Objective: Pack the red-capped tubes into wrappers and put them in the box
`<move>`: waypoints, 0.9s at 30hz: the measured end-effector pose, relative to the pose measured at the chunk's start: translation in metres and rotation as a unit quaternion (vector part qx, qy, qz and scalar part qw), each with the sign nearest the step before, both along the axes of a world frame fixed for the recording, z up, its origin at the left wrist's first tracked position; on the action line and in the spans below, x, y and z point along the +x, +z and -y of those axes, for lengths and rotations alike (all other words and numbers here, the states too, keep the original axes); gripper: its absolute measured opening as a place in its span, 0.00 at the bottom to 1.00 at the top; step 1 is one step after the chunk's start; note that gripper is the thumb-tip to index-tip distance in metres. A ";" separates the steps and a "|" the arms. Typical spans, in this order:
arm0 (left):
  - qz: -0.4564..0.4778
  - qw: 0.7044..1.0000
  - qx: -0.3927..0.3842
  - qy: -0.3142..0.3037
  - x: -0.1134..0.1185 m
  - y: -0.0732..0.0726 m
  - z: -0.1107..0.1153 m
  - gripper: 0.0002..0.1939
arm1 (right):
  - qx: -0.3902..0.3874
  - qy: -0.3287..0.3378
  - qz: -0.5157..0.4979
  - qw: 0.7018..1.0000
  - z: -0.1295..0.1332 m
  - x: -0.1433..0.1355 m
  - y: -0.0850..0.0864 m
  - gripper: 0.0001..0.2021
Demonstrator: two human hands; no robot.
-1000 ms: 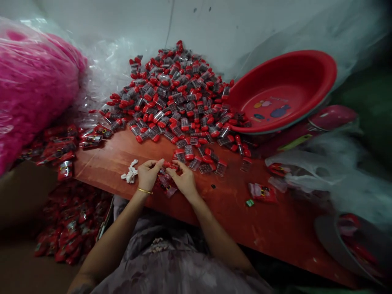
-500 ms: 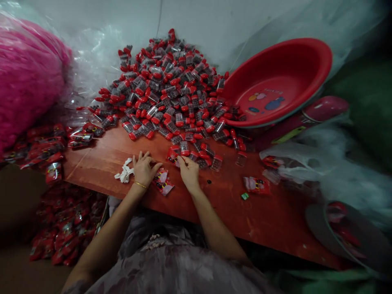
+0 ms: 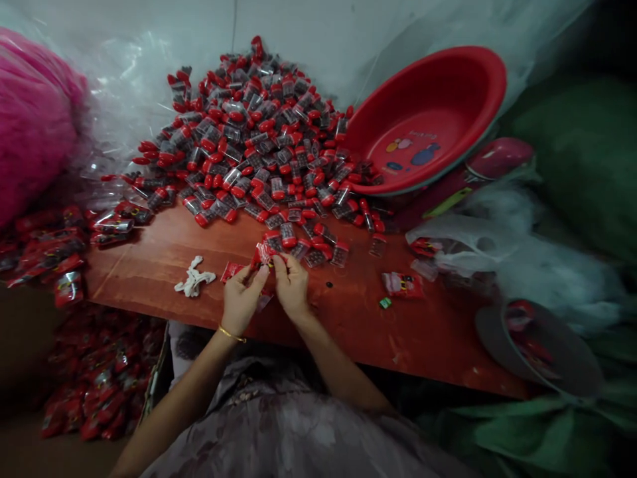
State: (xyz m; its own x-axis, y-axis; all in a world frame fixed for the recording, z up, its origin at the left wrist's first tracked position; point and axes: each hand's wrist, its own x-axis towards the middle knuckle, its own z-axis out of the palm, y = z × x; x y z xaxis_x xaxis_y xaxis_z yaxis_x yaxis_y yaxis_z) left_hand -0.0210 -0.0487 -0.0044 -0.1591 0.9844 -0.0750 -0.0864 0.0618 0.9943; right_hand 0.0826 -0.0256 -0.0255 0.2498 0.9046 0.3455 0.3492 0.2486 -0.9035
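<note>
Both hands meet over the near middle of the table. My left hand (image 3: 241, 300), with a gold bangle at the wrist, pinches one side of a small red printed packet (image 3: 262, 255). On its other side, the fingertips of my right hand (image 3: 291, 284) are closed on the same packet. Another red packet (image 3: 231, 271) lies flat beneath my hands, partly covered by them. To the left rests a crumpled white strip of cloth (image 3: 194, 277). Just beyond my fingers spreads a heap of small clear containers (image 3: 259, 143) with red ends and dark contents.
A red basin (image 3: 448, 86) leans tilted beside the heap. Right of my hands lie a red packet (image 3: 402, 284) and a small green piece (image 3: 385, 303). A grey tub (image 3: 490, 342) stands at the right edge. Filled red packets (image 3: 44, 249) pile up left; a pink bundle (image 3: 34, 119) sits behind.
My left hand has left the spot beside the white strip and moved right to grip the red packet. My right hand has drawn that packet slightly nearer. The view has shifted somewhat.
</note>
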 end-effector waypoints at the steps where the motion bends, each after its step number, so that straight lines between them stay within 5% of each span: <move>1: 0.038 0.999 0.003 0.026 0.004 0.001 0.000 0.19 | -0.003 0.009 -0.011 1.000 0.003 -0.002 0.000 0.13; 4: 0.095 0.993 -0.016 0.073 0.012 0.003 -0.001 0.17 | -0.013 0.017 -0.020 1.000 0.010 -0.005 -0.001 0.13; 10: 0.229 0.963 -0.135 0.050 0.014 0.012 -0.003 0.21 | -0.026 0.031 0.043 0.998 0.015 0.006 -0.001 0.17; 13: 0.224 0.960 -0.146 0.077 0.008 0.015 -0.008 0.22 | -0.059 0.020 0.202 0.978 0.004 0.024 0.005 0.20; 17: 0.211 0.962 -0.149 0.088 0.004 0.014 -0.012 0.22 | -0.170 -0.122 0.416 0.885 -0.018 0.051 0.008 0.23; 19: 0.203 0.965 -0.154 0.068 0.008 0.011 -0.010 0.22 | -0.195 -0.137 0.462 0.854 -0.022 0.059 0.005 0.23; 27: 0.129 0.983 -0.125 -0.028 0.018 -0.002 0.000 0.19 | -0.143 -0.080 0.482 0.861 -0.008 0.072 -0.005 0.16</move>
